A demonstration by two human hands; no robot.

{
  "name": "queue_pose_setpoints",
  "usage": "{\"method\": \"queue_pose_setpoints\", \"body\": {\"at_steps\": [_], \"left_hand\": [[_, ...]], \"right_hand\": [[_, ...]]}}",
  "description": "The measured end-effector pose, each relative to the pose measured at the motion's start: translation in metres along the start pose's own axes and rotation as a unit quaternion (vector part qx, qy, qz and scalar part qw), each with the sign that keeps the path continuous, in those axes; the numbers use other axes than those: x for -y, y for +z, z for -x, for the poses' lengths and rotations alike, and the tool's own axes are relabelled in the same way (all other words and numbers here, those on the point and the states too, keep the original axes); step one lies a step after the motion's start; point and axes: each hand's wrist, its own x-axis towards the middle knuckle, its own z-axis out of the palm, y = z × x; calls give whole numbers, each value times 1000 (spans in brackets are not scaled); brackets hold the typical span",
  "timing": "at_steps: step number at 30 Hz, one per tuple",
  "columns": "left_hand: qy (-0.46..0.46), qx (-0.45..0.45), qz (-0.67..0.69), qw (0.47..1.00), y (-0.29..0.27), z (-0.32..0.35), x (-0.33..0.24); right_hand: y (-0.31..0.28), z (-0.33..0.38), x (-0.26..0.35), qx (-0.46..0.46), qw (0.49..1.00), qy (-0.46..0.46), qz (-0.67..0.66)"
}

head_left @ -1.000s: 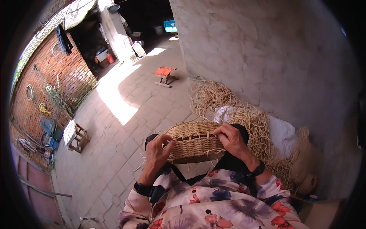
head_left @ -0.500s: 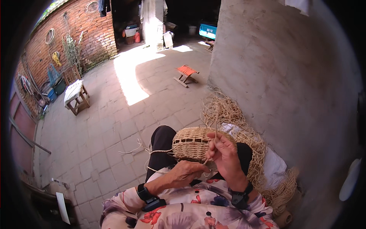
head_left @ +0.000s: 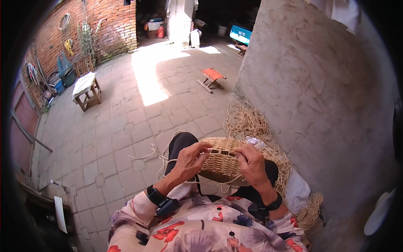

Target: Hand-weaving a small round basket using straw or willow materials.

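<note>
A straw-coloured woven basket (head_left: pixel 221 163) rests on my lap between my knees, with a row of dark openings across its side. At its left end, my left hand (head_left: pixel 192 161) is closed on the weave, thumb and fingers by the openings. My right hand (head_left: pixel 252 166) grips the right end, fingers at the upper edge and thumb against the side. Loose cord (head_left: pixel 145 157) trails off my left knee, and another length hangs below the basket. The fingertips are partly hidden against the weave.
A heap of tan cord (head_left: pixel 247 122) lies along the plastered wall (head_left: pixel 310 92) at my right, with white cloth (head_left: pixel 297 189) among it. An orange-topped folding stool (head_left: pixel 213 75) stands ahead on the paving. A cloth-covered wooden stool (head_left: pixel 86 87) is at far left.
My right hand has lowered from the raised cord to the basket's right end. My left hand has moved up from below to its left end. The view has shifted slightly.
</note>
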Motion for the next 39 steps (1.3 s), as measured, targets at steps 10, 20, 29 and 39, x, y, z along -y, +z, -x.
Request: {"method": "queue_pose_setpoints", "body": {"at_steps": [10,20,29,39], "left_hand": [[49,92,-147,984,19,-24,-2],[-134,154,107,973,28,-27,-4],[-100,34,-17,994,46,-18,7],[-54,18,-121,991,49,-16,-1]], "right_hand": [[10,-18,9,115,970,-43,209],[36,-21,3,84,983,-88,138],[36,-23,4,70,989,-66,113],[27,-25,2,75,996,-38,33]]}}
